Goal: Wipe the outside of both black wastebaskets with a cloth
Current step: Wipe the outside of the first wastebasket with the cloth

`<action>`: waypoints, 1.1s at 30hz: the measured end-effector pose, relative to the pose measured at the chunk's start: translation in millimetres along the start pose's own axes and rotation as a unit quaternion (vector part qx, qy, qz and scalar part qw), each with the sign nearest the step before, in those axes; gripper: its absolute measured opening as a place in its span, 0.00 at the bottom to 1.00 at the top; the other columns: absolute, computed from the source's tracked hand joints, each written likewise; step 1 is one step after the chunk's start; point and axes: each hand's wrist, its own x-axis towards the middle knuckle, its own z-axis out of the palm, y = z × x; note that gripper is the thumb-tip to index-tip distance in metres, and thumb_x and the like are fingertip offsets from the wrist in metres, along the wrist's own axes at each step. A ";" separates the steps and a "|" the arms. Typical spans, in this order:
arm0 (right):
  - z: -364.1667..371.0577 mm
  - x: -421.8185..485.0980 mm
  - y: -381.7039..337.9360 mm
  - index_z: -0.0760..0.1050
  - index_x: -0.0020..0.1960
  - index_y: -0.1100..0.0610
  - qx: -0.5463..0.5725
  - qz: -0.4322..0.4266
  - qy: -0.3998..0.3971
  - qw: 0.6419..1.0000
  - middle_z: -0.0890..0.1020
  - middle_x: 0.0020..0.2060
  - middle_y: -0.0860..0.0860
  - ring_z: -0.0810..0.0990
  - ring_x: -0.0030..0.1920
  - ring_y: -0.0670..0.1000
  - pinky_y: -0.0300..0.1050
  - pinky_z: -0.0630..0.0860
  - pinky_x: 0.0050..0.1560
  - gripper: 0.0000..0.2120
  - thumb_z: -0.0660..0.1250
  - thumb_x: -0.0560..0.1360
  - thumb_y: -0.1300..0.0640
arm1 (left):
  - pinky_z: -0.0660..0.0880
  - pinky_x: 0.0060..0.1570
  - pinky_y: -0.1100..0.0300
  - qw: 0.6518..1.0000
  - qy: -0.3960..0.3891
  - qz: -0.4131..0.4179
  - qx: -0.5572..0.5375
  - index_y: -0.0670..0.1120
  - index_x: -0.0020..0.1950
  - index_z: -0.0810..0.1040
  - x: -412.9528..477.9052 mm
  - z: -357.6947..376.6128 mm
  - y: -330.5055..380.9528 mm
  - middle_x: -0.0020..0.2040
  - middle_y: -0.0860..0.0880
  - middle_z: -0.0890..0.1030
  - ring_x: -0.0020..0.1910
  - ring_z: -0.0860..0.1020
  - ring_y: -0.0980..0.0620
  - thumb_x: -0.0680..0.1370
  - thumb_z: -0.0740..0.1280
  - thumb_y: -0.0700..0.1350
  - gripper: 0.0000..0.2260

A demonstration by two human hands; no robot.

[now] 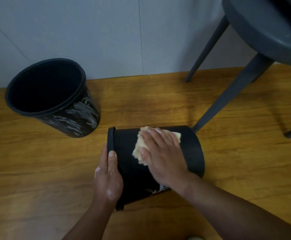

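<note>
One basket (134,174) is laid on its side on the floor (37,170), mouth to the left, so that its outer wall is turned upward and can be reached. It is steadied at the rim by the left hand (107,179), whose grip is closed on that rim, thumb over the edge; rolling is probably prevented this way. A pale cloth (141,142) is pressed flat against the upper side by the right hand (162,153), fingers held straight and spread over it, nothing being clasped. The wiping of this basket is judged to be under way.

The second basket (82,116) is stood upright near the wall (89,32), well apart from the hands, and white streaks are seen on its side; whether they are print or dirt cannot be told. A grey chair (262,32) is placed at the right.

No brand or readable writing is seen; only a white pattern by the right wrist.
</note>
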 end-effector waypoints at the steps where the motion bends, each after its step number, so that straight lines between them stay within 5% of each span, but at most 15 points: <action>1: 1.5 -2.9 -10.6 0.58 0.80 0.49 0.000 -0.032 -0.006 0.999 0.62 0.79 0.48 0.56 0.80 0.53 0.59 0.53 0.78 0.27 0.45 0.84 0.41 | 0.70 0.58 0.58 1.000 0.002 0.002 -0.001 0.58 0.79 0.63 0.8 0.7 0.3 0.61 0.55 0.78 0.60 0.76 0.54 0.85 0.51 0.56 0.22; 8: 12.4 -26.4 -23.9 0.50 0.83 0.48 -0.040 -0.155 -0.027 0.987 0.55 0.82 0.49 0.50 0.82 0.52 0.57 0.47 0.80 0.30 0.51 0.85 0.39 | 0.76 0.52 0.59 1.000 0.006 -0.008 -0.012 0.60 0.74 0.69 3.9 -0.1 -0.4 0.53 0.57 0.82 0.53 0.80 0.59 0.85 0.53 0.54 0.18; 10: 6.8 -31.1 -3.6 0.51 0.82 0.47 -0.049 -0.136 -0.037 0.989 0.57 0.81 0.49 0.52 0.81 0.52 0.58 0.50 0.80 0.30 0.51 0.84 0.38 | 0.76 0.53 0.61 1.000 0.006 0.001 0.005 0.57 0.76 0.68 2.7 -1.9 1.6 0.54 0.58 0.81 0.55 0.79 0.60 0.85 0.53 0.54 0.20; 12: 1.6 -36.8 28.0 0.53 0.82 0.47 -0.062 -0.088 -0.036 0.994 0.60 0.80 0.49 0.55 0.81 0.53 0.60 0.55 0.79 0.28 0.49 0.85 0.38 | 0.71 0.46 0.76 1.000 -0.001 0.002 0.008 0.56 0.77 0.66 1.0 -3.2 3.6 0.53 0.63 0.78 0.52 0.76 0.73 0.85 0.53 0.53 0.20; 16: -6.5 -43.7 85.5 0.53 0.82 0.44 -0.047 0.014 -0.032 0.998 0.60 0.81 0.46 0.52 0.81 0.48 0.54 0.49 0.80 0.29 0.42 0.84 0.36 | 0.66 0.40 0.85 1.000 -0.016 0.001 0.006 0.56 0.78 0.64 -1.6 -2.4 4.4 0.51 0.66 0.75 0.45 0.70 0.84 0.85 0.52 0.53 0.20; 22: 2.7 -20.1 37.1 0.65 0.78 0.49 -0.002 0.097 0.046 0.994 0.67 0.77 0.49 0.62 0.78 0.53 0.59 0.57 0.77 0.27 0.45 0.84 0.40 | 0.73 0.48 0.70 0.999 -0.028 0.009 0.019 0.61 0.78 0.62 -1.0 -2.4 -0.6 0.58 0.61 0.80 0.53 0.77 0.69 0.84 0.51 0.57 0.21; 26: 9.5 -13.9 -21.6 0.58 0.80 0.47 0.000 -0.023 0.013 1.000 0.61 0.80 0.48 0.56 0.80 0.53 0.59 0.51 0.79 0.26 0.49 0.84 0.40 | 0.78 0.48 0.54 0.999 -0.008 0.025 0.037 0.59 0.77 0.64 1.0 -1.9 -3.5 0.52 0.55 0.83 0.46 0.81 0.61 0.84 0.51 0.58 0.21; 29: 21.3 -24.9 -43.7 0.58 0.81 0.49 -0.008 -0.113 0.011 0.994 0.60 0.80 0.49 0.54 0.81 0.54 0.61 0.51 0.79 0.28 0.51 0.85 0.40 | 0.78 0.55 0.44 1.000 0.007 0.006 0.012 0.62 0.74 0.67 6.3 -0.9 -4.8 0.53 0.51 0.84 0.51 0.83 0.52 0.83 0.53 0.60 0.20; 33: 22.1 -30.2 -19.6 0.57 0.82 0.49 -0.038 -0.152 0.019 0.988 0.61 0.80 0.50 0.56 0.81 0.53 0.59 0.52 0.79 0.31 0.53 0.84 0.36 | 0.79 0.54 0.43 1.000 0.005 0.011 0.014 0.62 0.71 0.72 10.7 -1.4 -6.0 0.50 0.52 0.85 0.50 0.83 0.53 0.84 0.54 0.58 0.17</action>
